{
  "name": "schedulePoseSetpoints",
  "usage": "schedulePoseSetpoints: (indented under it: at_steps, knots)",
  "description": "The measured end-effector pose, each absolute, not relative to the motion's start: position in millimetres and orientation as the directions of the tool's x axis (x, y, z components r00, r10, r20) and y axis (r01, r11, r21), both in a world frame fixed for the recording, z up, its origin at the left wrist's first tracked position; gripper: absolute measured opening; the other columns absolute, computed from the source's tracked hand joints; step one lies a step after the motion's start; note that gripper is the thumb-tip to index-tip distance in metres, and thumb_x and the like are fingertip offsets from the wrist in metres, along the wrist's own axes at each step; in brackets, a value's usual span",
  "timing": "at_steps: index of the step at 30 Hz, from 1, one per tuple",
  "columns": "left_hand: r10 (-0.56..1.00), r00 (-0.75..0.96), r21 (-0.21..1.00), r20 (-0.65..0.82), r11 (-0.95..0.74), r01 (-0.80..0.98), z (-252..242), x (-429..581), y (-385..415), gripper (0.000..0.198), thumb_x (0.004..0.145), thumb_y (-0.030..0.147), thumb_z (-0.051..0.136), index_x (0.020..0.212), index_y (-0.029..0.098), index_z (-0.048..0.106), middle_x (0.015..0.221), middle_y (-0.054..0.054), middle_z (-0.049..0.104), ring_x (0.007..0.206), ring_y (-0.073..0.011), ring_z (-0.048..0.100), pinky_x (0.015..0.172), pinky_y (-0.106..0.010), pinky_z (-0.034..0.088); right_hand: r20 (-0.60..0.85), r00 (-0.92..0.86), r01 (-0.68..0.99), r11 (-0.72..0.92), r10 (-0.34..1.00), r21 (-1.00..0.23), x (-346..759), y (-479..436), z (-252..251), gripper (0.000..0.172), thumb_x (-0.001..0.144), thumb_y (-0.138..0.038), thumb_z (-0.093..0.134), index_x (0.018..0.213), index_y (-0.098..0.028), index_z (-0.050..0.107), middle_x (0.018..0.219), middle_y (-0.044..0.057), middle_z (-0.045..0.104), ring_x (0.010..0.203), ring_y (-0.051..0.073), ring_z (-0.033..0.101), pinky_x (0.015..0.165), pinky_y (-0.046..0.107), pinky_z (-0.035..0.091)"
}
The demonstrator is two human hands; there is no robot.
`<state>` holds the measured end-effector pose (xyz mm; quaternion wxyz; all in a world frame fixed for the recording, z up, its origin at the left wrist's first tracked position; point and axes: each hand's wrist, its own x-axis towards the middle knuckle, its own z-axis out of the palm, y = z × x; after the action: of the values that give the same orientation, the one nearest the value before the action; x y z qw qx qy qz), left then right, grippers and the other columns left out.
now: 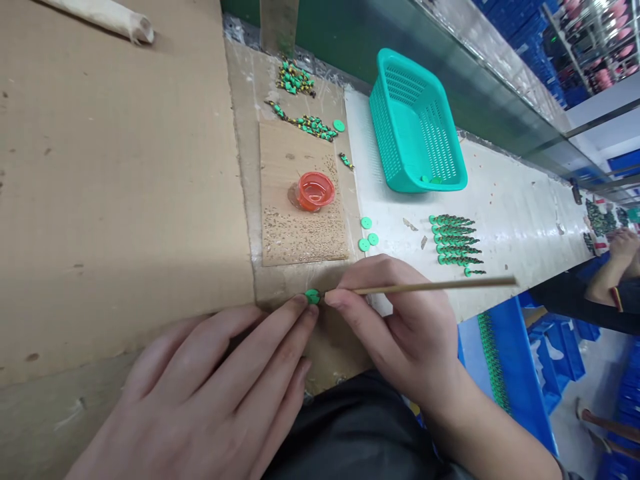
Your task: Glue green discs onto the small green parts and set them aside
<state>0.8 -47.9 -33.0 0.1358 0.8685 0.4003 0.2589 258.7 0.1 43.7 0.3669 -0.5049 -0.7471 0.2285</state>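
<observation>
My right hand [400,320] is closed on a thin wooden stick [440,287], pinched between thumb and fingers, its tip touching a small green disc [313,297]. My left hand [220,387] lies low on the cardboard with its fingers stretched forward; the fingertips press against that green disc and steady it. Just beyond the disc sits a small orange cup of clear liquid [314,192] on a cardboard pad [300,233]. Three loose green discs [367,235] lie to the right of the pad.
A teal plastic basket [415,127] stands on the white table strip. Rows of finished green pieces [456,241] lie beside it; green-and-black parts [305,123] are piled farther back. Another person's hand [623,257] works at the far right. Blue bins [520,360] stand below.
</observation>
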Motion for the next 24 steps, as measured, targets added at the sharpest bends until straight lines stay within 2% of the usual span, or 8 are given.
schedulePoseSetpoints:
  at_steps: [2, 5, 13, 20, 24]
  knots:
    - [0.768, 0.545, 0.444, 0.337, -0.640, 0.627, -32, 1, -48, 0.048, 0.112, 0.037, 0.074, 0.160, 0.038, 0.079, 0.171, -0.004, 0.076, 0.145, -0.0388, 0.074, 0.124, -0.060, 0.059, 0.263, -0.260, 0.599, 0.369, 0.929, -0.711, 261, 1, 49, 0.009, 0.120, -0.017, 0.076, 0.118, -0.025, 0.072, 0.107, 0.002, 0.083, 0.099, 0.018, 0.082, 0.091, 0.034, 0.069]
    - [0.767, 0.541, 0.447, 0.344, -0.641, 0.624, -32, 1, -47, 0.046, 0.113, 0.037, 0.073, 0.159, 0.038, 0.079, 0.172, -0.004, 0.075, 0.145, -0.0387, 0.074, 0.123, -0.060, 0.059, 0.196, -0.298, 0.597, 0.343, 0.934, -0.726, 265, 0, 58, 0.010, 0.121, -0.015, 0.072, 0.126, -0.024, 0.071, 0.114, 0.002, 0.082, 0.107, 0.017, 0.081, 0.098, 0.031, 0.068]
    - [0.783, 0.511, 0.463, 0.356, -0.622, 0.631, -29, 4, -44, 0.050, 0.114, 0.035, 0.073, 0.164, 0.039, 0.076, 0.170, -0.002, 0.077, 0.140, -0.0356, 0.075, 0.124, -0.059, 0.058, 0.094, -0.262, 0.525, 0.224, 0.960, -0.821, 268, -11, 58, 0.022, 0.116, -0.010, 0.071, 0.132, -0.026, 0.071, 0.124, 0.005, 0.082, 0.118, 0.022, 0.083, 0.100, 0.036, 0.068]
    - [0.776, 0.528, 0.438, 0.345, -0.631, 0.640, -31, 0, -45, 0.050, 0.113, 0.040, 0.075, 0.163, 0.040, 0.077, 0.172, -0.001, 0.075, 0.141, -0.0349, 0.076, 0.125, -0.057, 0.058, 0.104, -0.245, 0.453, 0.208, 0.964, -0.867, 270, -12, 55, 0.023, 0.115, -0.007, 0.073, 0.130, -0.025, 0.072, 0.124, 0.004, 0.081, 0.119, 0.020, 0.081, 0.105, 0.036, 0.067]
    - [0.762, 0.551, 0.423, 0.340, -0.647, 0.634, -30, 2, -45, 0.048, 0.116, 0.039, 0.071, 0.164, 0.039, 0.076, 0.171, -0.003, 0.076, 0.140, -0.0363, 0.077, 0.123, -0.059, 0.059, 0.211, -0.160, 0.376, 0.257, 0.964, -0.890, 270, -11, 58, 0.024, 0.113, -0.005, 0.078, 0.126, -0.025, 0.076, 0.122, 0.004, 0.084, 0.118, 0.021, 0.084, 0.106, 0.037, 0.070]
